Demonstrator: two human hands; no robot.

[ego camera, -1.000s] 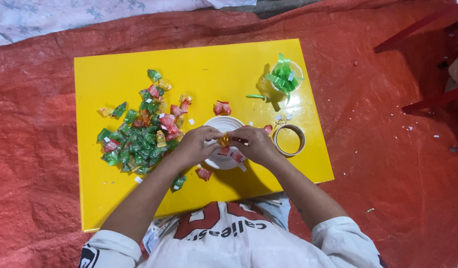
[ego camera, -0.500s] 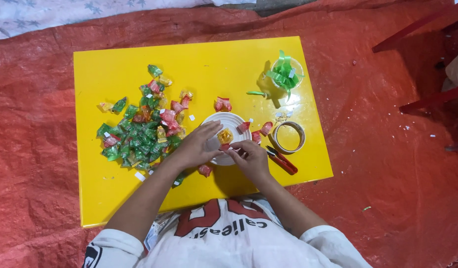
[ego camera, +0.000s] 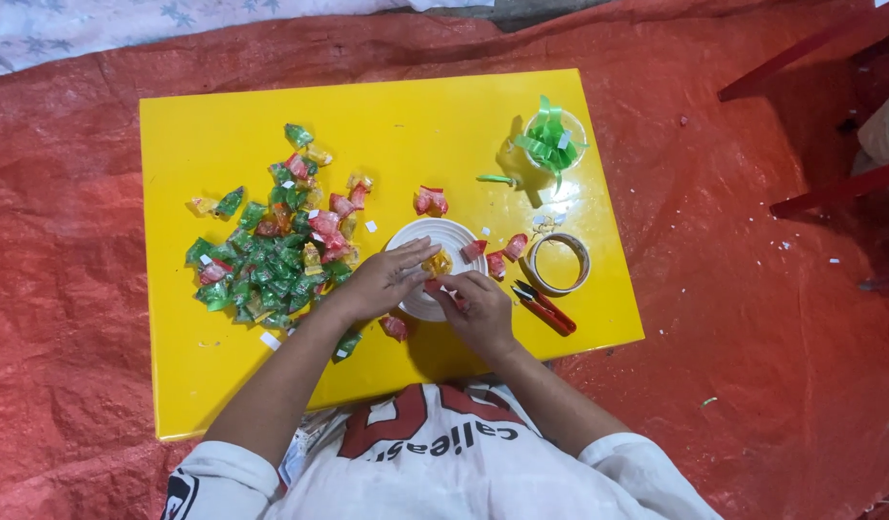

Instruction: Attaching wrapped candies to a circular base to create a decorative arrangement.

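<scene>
A round white disc (ego camera: 435, 236) lies near the front middle of a yellow table (ego camera: 233, 106). My left hand (ego camera: 382, 282) rests on the disc's left side, fingers pressing a small orange-yellow wrapped candy (ego camera: 437, 261) against it. My right hand (ego camera: 480, 308) sits at the disc's lower right edge, fingertips pinched beside the same candy. A heap of green, red and yellow wrapped candies (ego camera: 271, 246) lies left of my hands. A couple of red candies (ego camera: 502, 255) lie just right of the disc.
A tape roll (ego camera: 557, 263) and red snips (ego camera: 546, 306) lie to the right of my hands. A clear cup with green ribbon (ego camera: 552, 140) stands at the back right. A red tarp (ego camera: 753, 318) covers the floor. Red chair legs (ego camera: 830, 188) stand at right.
The camera view has shifted a little. My right hand has slid down to the disc's lower right edge, uncovering the red snips and red candies. My left hand stays on the disc.
</scene>
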